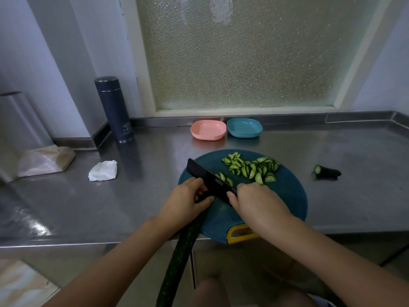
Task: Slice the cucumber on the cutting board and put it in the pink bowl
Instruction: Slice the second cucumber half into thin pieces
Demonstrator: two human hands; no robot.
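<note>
A long dark green cucumber [181, 251] runs from the bottom of the view up onto the round blue cutting board [285, 196]. My left hand [188, 198] grips its upper end on the board. My right hand [254, 200] grips the handle of a black knife [208, 178], whose blade stands across the cucumber just beyond my left fingers. A few fresh slices [223, 177] lie behind the blade, and a pile of slices [254, 168] lies at the board's far side. The pink bowl [208, 130] sits beyond the board, with nothing in it.
A blue bowl [244, 127] stands right of the pink one. A cut cucumber end [327, 171] lies on the steel counter to the right. A dark flask [115, 109], a crumpled tissue [103, 171] and a plastic bag [44, 160] are at the left.
</note>
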